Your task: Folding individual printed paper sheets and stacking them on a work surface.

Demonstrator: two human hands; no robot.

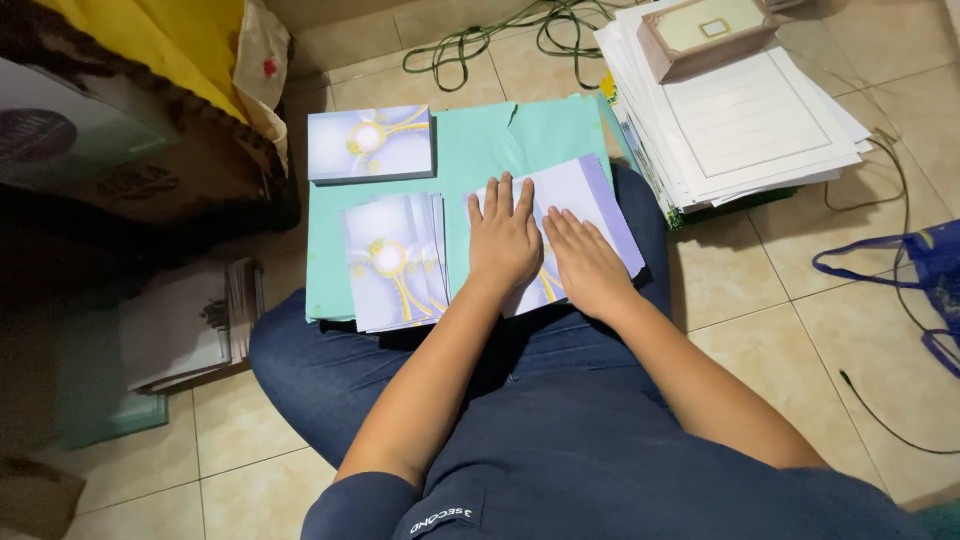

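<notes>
My left hand and my right hand lie flat, side by side, pressing on a lavender card that rests on a teal sheet across my lap. Fingers of both hands are spread and point away from me. To the left of my hands sits a fanned pile of lavender cards with a gold swirl design. Further back at the sheet's left corner stands a neat stack of the same cards.
A tall stack of white paper with a pink box on top is at the right. Green cable lies on the tiled floor behind. Cardboard boxes and papers stand at left, a blue bag at far right.
</notes>
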